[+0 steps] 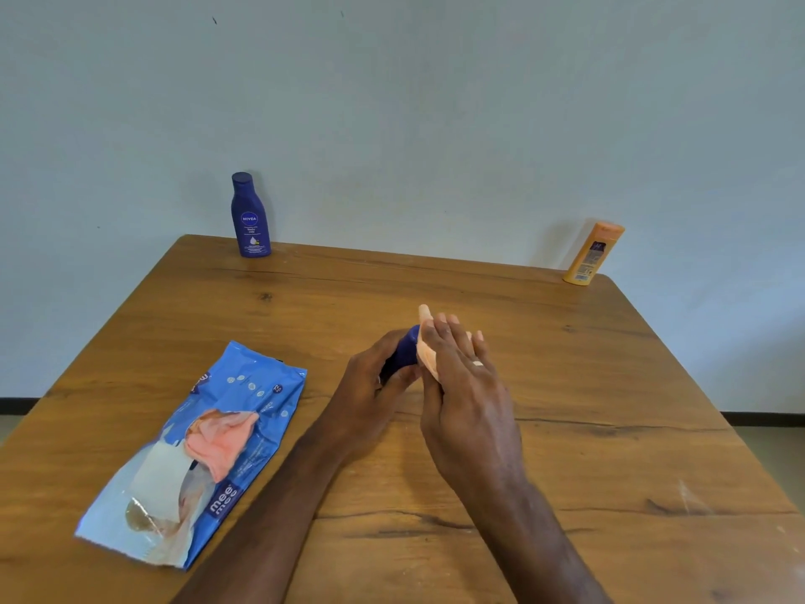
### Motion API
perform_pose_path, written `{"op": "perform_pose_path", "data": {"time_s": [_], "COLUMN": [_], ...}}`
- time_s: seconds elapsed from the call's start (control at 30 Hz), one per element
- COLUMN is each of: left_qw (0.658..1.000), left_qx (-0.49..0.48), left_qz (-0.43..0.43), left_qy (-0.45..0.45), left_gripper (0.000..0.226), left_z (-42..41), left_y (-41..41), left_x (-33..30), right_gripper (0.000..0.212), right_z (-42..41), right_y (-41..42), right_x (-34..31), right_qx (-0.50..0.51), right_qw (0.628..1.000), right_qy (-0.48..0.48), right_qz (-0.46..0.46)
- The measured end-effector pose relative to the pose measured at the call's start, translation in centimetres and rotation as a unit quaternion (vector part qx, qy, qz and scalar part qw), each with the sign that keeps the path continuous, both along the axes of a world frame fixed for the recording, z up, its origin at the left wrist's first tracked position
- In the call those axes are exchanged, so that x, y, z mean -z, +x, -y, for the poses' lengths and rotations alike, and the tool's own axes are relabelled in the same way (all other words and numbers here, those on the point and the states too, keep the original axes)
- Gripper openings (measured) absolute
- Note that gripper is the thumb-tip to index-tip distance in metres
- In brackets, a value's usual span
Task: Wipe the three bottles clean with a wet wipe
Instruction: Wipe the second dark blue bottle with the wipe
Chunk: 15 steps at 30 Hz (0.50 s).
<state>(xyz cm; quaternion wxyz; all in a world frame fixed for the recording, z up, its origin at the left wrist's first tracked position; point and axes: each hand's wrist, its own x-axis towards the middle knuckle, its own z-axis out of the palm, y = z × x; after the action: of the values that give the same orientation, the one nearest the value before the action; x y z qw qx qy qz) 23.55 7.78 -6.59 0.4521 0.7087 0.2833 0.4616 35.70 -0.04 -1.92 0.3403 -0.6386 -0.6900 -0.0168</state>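
On the brown wooden table (pixel 566 385), a crinkled blue plastic wet-wipe pack (pixel 196 451) is seen lying flat to the left of the hands, with a pinkish-orange wipe (pixel 220 438) pulled partly out of its opening. Behind the pack, at the table's far edge, a tall dark blue lotion bottle (pixel 250 215) is left standing upright. Right of the pack, a small dark blue bottle (pixel 403 353) is gripped by the left hand (pixel 370 385), fingers curled closed around it. A pale orange wet wipe (pixel 424 359) is pressed against that bottle by the right hand (pixel 461 385), whose fingers are held fairly straight over it. Well to the right, at the far corner, an orange plastic bottle (pixel 593 252) stands untouched. Wiping of one bottle appears to be in hand; next, turning it for full coverage would probably be called for.
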Motion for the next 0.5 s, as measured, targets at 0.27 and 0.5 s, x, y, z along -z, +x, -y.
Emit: {"op": "perform_pose_path", "data": {"time_s": [0.27,0.5], "left_qw": [0.997,0.998], "left_qx": [-0.045,-0.046], "left_qz": [-0.064,-0.012], "left_qy": [0.021,-0.032], "left_gripper": [0.025,0.010], "left_z": [-0.7,-0.7], "left_y": [-0.2,-0.6], "left_x": [0.5,0.6], "right_gripper": [0.044,0.036], "right_z": [-0.3,0.6], "right_y": [-2.0,0.5], "right_x": [-2.2,-4.6], "right_qx": [-0.080,-0.109], "right_qw": [0.992,0.740], "right_qy": [-0.057,-0.090], "right_qz": [-0.074,-0.657]}}
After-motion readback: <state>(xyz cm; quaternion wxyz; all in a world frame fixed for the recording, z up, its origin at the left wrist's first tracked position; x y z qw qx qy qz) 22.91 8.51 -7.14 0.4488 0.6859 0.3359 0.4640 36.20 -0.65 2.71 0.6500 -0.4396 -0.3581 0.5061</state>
